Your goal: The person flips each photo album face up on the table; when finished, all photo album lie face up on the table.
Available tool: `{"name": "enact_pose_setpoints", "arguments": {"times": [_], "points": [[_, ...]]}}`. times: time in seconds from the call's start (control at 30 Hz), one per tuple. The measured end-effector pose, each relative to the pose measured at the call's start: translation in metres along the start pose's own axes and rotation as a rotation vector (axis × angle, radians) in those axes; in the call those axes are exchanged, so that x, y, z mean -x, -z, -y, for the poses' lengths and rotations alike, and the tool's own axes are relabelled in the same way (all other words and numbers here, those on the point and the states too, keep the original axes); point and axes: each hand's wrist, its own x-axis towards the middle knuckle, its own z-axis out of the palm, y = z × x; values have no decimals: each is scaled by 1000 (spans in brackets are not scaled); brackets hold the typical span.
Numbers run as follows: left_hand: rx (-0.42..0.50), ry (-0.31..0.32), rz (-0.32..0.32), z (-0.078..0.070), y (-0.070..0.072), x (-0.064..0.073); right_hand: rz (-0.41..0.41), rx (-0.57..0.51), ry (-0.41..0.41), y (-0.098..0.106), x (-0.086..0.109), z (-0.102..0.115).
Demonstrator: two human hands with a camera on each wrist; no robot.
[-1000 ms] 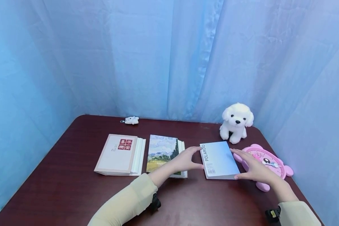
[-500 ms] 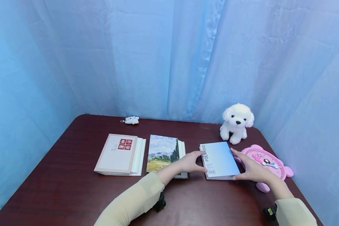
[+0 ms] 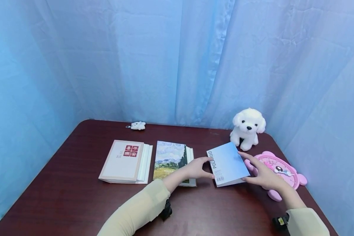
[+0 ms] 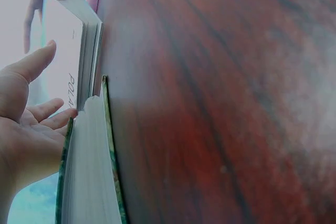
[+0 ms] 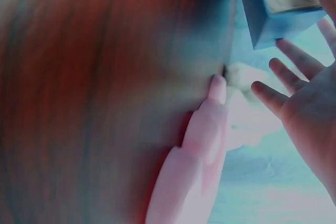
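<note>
A blue-and-white photo album (image 3: 226, 164) marked POLAROID lies right of the middle of the table in the head view, its right side tilted up. My right hand (image 3: 261, 172) grips that raised side, thumb at the near corner and fingers along the far right edge. In the right wrist view, fingertips (image 5: 281, 42) touch the album's blue edge. Beside the album's left edge is my left hand (image 3: 197, 169), thumb and fingers spread; the left wrist view shows the thumb apart from the cover. Under the left wrist lies a landscape-painting album (image 3: 168, 160), partly hidden.
Left of these lies a pale album (image 3: 122, 162) with red character squares. A pink clock (image 3: 283, 170) sits beneath the right forearm. Behind it sits a white plush dog (image 3: 247, 127); a small plush keychain (image 3: 137, 125) lies at the back edge of the table (image 3: 62, 183).
The right side of the POLAROID album has risen with my right hand, and its cover now slants to the left. My left hand has shifted slightly and stays by the left edge.
</note>
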Motion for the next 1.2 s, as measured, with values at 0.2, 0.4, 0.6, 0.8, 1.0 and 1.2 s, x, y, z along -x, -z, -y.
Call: {"name": "enact_pose_setpoints", "arguments": {"times": [0.2, 0.4, 0.6, 0.8, 1.0, 1.2], "points": [[79, 10, -2, 2, 5, 5, 29, -185, -12, 0, -9, 14], [143, 13, 11, 1, 9, 7, 24, -266, -23, -3, -16, 24], [256, 10, 37, -1, 15, 9, -14, -233, 27, -9, -21, 33], [288, 18, 15, -7, 19, 10, -75, -242, 35, -16, -26, 39], [385, 45, -19, -12, 22, 9, -77, -404, -8, -21, -31, 47], [515, 46, -74, -14, 28, 8, -62, -498, -21, -29, -37, 46]]}}
